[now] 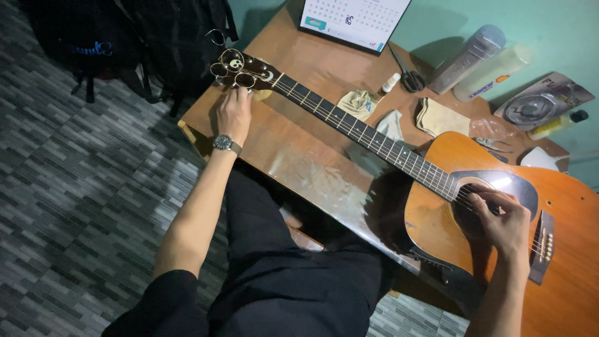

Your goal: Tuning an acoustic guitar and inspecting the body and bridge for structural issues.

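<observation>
An orange-brown acoustic guitar (437, 212) lies flat across a brown wooden table (293, 143), its neck (362, 128) running up to the headstock (240, 68) at the table's left end. My left hand (234, 112), with a wristwatch, grips a tuning peg on the near side of the headstock. My right hand (499, 218) rests over the sound hole (471, 196) with fingers curled on the strings. Loose string ends coil off the headstock.
Behind the neck lie crumpled cloths (359, 103), scissors (409, 78), a small white bottle (391, 82), a desk calendar (352, 19), two tall bottles (468, 59), pliers (493, 145) and a packet (540, 103). Dark bags (143, 37) stand on the tiled floor at left.
</observation>
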